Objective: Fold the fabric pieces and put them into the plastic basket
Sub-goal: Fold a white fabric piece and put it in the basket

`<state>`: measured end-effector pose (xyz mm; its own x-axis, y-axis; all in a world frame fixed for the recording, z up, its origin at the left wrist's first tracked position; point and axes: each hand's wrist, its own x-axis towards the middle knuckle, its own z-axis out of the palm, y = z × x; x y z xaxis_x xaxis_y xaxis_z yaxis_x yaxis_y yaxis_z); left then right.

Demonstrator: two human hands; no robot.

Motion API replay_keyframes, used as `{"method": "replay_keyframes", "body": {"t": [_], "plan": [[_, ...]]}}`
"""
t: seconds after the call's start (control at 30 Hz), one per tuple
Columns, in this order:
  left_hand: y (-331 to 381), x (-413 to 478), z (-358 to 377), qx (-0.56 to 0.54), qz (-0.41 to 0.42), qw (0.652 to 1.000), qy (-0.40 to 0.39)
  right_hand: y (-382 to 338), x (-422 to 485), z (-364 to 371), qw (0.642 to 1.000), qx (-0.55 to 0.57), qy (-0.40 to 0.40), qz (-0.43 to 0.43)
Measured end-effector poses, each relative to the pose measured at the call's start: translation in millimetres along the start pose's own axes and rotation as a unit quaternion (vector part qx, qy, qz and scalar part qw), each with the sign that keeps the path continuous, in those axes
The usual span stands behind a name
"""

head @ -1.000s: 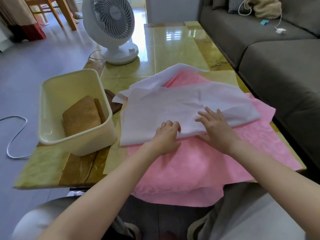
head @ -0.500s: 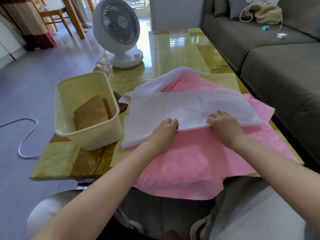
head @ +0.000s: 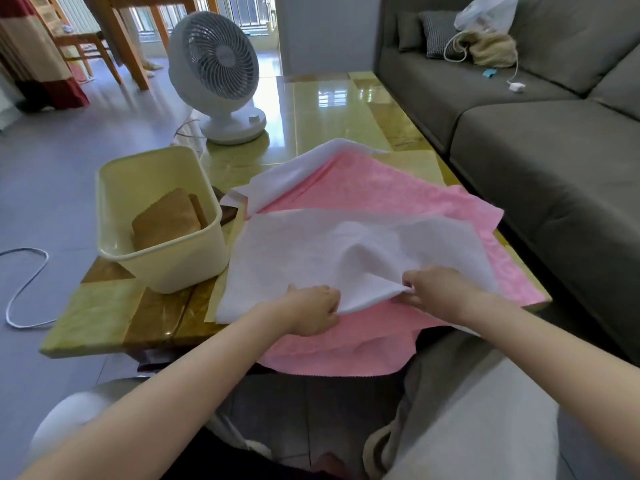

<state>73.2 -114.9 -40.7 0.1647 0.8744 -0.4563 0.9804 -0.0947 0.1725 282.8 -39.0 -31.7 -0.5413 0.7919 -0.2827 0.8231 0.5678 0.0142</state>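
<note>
A white fabric piece (head: 322, 251) lies spread over a larger pink fabric piece (head: 391, 188) on the green table (head: 104, 310). My left hand (head: 311, 310) grips the white fabric's near edge, fingers curled under it. My right hand (head: 436, 289) pinches the same edge a little to the right and lifts it, so the cloth bunches up between the hands. The cream plastic basket (head: 114, 216) stands on the table to the left, holding a folded brown fabric (head: 166, 216).
A white table fan (head: 218, 74) stands at the table's far left. A grey sofa (head: 540, 161) runs along the right side. A white cable (head: 20, 289) lies on the floor at left. Another white cloth (head: 294, 174) lies under the pink fabric's far corner.
My right hand went from lying flat on the white fabric to pinching its near edge and lifting it. The left hand kept its hold on that edge.
</note>
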Motion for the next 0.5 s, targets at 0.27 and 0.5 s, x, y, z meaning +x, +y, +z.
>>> {"method": "replay_keyframes", "body": {"t": [0.27,0.5], "plan": [[-1,19,-26,-0.063,-0.034,0.987,0.145,22,9,-9,0.959,0.213,0.182,0.047],[3,67,-61,-0.112,-0.035,0.968,0.222,65,34,-12,0.967,0.154,0.168,0.114]]}}
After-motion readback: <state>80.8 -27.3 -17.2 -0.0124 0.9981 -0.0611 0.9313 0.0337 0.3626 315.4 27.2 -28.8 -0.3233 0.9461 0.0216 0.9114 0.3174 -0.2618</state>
